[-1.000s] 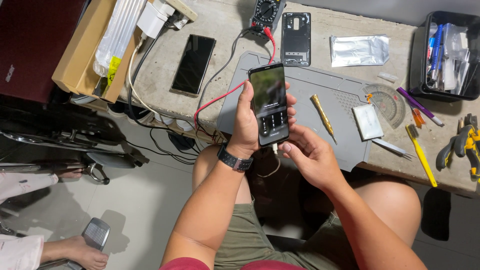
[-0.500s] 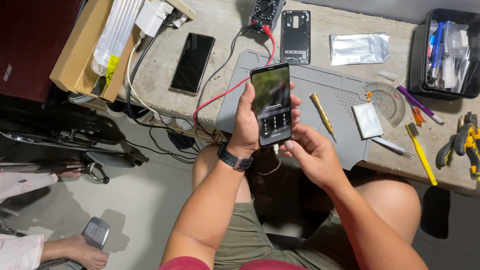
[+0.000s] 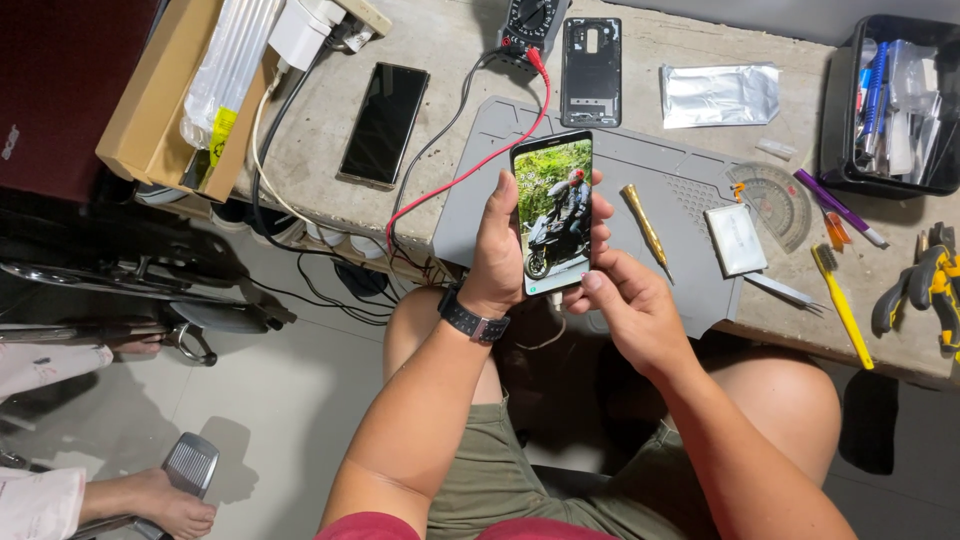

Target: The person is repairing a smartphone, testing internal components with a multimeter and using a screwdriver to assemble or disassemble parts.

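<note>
1. Head view looks down on a concrete tabletop point(image 3: 460, 40) that runs out of the picture at the top and right, so its full extent cannot be seen.
2. A cardboard box point(image 3: 150, 100) at the left edge is partly covered by a clear plastic bag point(image 3: 225, 70) and cut by the top of the picture.
3. A grey work mat point(image 3: 660, 190) lies on the tabletop; its near middle is hidden behind the lit phone point(image 3: 552, 212) and both hands.
4. A black bin of tools point(image 3: 890, 105) sits at the far right, its contents too crowded to tell apart.
5. At the lower left another person's bare foot point(image 3: 150, 500) and a pale sleeve show, the rest out of view.
6. The left hand point(image 3: 500, 250) is closed around the lit phone, gripping its left edge with the thumb up along the side and the fingertips wrapped round the right edge; a dark wristwatch point(image 3: 473, 318) sits on that wrist.
7. The right hand point(image 3: 625, 305) cups under the lower right corner, its thumb touching the bottom of the screen; its other fingers are curled and mostly hidden, so whether they grip cannot be told.
8. The lit phone is held upright in the air above the mat's near edge, over the person's lap, showing a picture of a rider on a motorbike.
9. A dark phone point(image 3: 384, 124) lies face up left of the mat, and a phone back cover point(image 3: 591, 70) lies beyond it.
10. A red wire point(image 3: 470, 170) runs from a meter, cut off at the top, and passes behind the left hand.
</note>
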